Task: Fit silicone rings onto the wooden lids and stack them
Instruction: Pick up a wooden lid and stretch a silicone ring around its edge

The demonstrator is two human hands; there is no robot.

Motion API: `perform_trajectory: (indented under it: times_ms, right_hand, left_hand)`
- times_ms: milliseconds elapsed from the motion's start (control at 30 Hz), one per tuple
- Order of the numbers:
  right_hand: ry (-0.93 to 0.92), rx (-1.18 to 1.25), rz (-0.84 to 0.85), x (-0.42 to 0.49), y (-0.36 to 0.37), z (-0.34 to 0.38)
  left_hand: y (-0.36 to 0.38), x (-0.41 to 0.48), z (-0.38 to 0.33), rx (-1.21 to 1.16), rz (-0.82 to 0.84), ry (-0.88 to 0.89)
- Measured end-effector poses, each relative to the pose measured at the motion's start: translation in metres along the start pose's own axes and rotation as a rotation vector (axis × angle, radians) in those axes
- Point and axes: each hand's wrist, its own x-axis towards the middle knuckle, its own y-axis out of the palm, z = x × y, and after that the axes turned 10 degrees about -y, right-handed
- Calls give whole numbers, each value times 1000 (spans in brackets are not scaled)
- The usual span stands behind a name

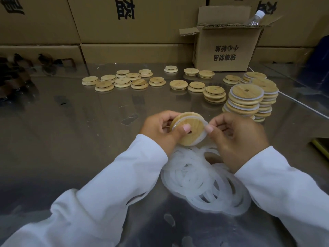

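Both hands meet above the near middle of the glossy counter (pixel 71 139), working on one wooden lid (pixel 191 129) held tilted on edge between them. The left hand (pixel 160 130) grips the lid from its left side, fingers curled behind it and the thumb pressed flat on the wooden face just beside the small centre hole. The right hand (pixel 236 138) pinches the white silicone ring (pixel 204 130) at the lid's right rim, where the ring lies around the edge of the wood. Directly below the hands a loose heap of spare rings (pixel 204 184) lies on the counter, overlapping one another. To the right, further back, stand two tall stacks of finished lids (pixel 246 102), each lid showing a white ring at its rim, with shorter stacks just behind. Bare lids (pixel 122 82) are scattered in a row across the far side of the counter. An open cardboard box (pixel 226 49) stands behind them with a clear plastic bottle (pixel 255 17) poking out, and large cartons (pixel 124 22) line the back wall.
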Motion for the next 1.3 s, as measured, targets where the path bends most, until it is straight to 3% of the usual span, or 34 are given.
perform_trajectory:
  times_ms: [267,500,700,867,1300]
  right_hand:
    - [53,120,99,3,-2,0]
    - [23,216,76,4,-2,0]
    - [62,419,13,2,-1,-1]
    - [218,724,56,4,-3,2]
    - [315,627,92,5,-5,3]
  left_hand:
    - [-5,5,-2,-74,59,-29]
    - [-7,6,-3,-86,79,-47]
    - [-6,2,-1,-138,41,-51]
    - [-4,1,-1,-181,7,-61]
    - [-4,1,-2,-199,24,-88]
